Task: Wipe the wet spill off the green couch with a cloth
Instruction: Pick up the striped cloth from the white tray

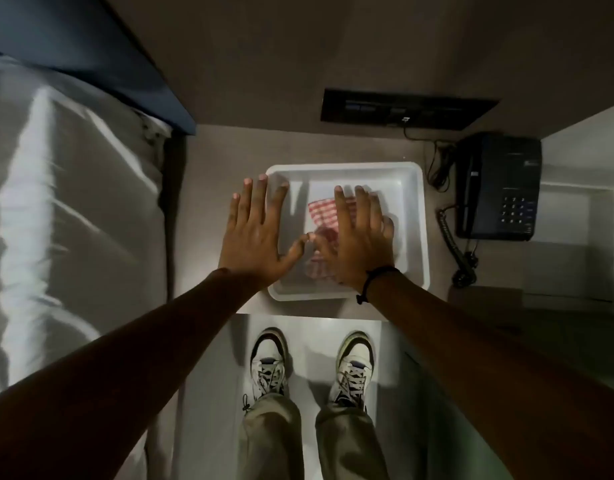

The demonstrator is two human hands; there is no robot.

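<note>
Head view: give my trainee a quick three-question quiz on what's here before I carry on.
1. True or false: the checked cloth lies inside the white tray.
2. Which hand wears a dark wristband? A) left hand B) right hand
3. Fill in: right of the tray sits a dark ____.

Key: 1 true; 2 B; 3 telephone.

I look down on a tray (347, 169) near the countertop's (437, 271) front edge, a cloth (321, 211) inside it. A telephone (497, 185) sits right of the tray; a bed (73, 202) lies left of the countertop.
</note>
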